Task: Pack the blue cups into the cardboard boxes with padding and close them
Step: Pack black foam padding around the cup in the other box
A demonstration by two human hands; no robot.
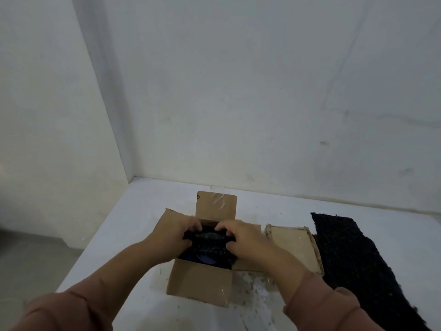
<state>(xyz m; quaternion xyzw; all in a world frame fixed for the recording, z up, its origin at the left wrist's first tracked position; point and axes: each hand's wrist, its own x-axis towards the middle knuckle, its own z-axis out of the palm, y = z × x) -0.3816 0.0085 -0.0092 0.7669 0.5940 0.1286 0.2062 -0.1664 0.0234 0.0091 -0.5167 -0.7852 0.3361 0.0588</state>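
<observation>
Left hand and right hand both clutch my padding, fingers curled, over the cup inside the open box.

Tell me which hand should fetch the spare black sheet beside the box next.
Right hand, probably. The spare black sheet lies right of the cardboard box, on that hand's side. The left hand would have to cross the box. Both hands grip the black padding in the box.
</observation>
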